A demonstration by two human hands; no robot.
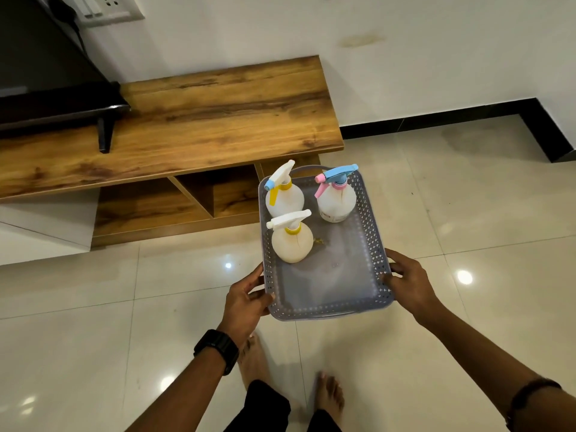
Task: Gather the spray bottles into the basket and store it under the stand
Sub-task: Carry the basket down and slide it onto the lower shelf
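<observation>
A grey perforated basket [327, 291] is held in the air above the floor, in front of the wooden stand [193, 120]. Three spray bottles stand upright in its far half: one with a white and yellow trigger [284, 196], one with a blue and pink trigger [337, 198], and a yellowish one with a white trigger [292, 241]. My left hand [246, 302] grips the basket's left rim near the front corner. My right hand [410, 283] grips the right rim. The stand's open lower shelf [174, 207] lies just left of the basket.
A black television [46, 76] stands on the stand's left part, one foot on the wood. A white wall with black skirting [467, 120] runs behind. Glossy tiled floor spreads all around. My bare feet [327, 397] are below the basket.
</observation>
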